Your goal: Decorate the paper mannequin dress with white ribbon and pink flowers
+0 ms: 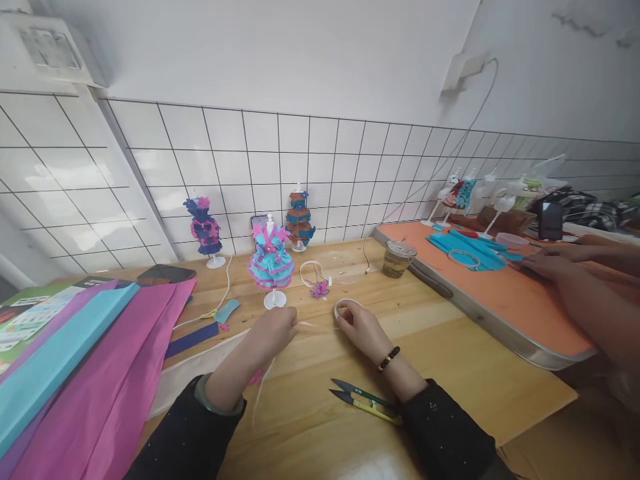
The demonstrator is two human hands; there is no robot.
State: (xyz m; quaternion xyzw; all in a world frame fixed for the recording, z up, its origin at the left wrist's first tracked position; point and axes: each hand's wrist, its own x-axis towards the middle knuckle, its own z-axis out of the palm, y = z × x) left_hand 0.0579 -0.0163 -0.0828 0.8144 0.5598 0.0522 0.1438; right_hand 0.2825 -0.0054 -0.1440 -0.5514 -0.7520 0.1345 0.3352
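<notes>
My right hand (363,328) is curled around a white roll of tape (342,307) just above the wooden table. A thin pale strip (309,325) runs from the fingertips of my left hand (277,328) toward that roll. The left fingers are pinched together. Between and below my wrists lie thread snips (357,397) with dark blades and a yellow-green handle. Just beyond my left hand stands a small dress form (271,260) in a turquoise and pink dress. Behind my hands sit a pale band loop (311,270) and purple-pink scraps (319,289).
Coloured sheets (115,347) lie at the left, near a dark phone (166,274). Two more dressed forms stand by the wall. At the right are a glass cup (399,259) and an orange board (480,293) with turquoise fabric (465,250). Another person's hands (555,263) work there.
</notes>
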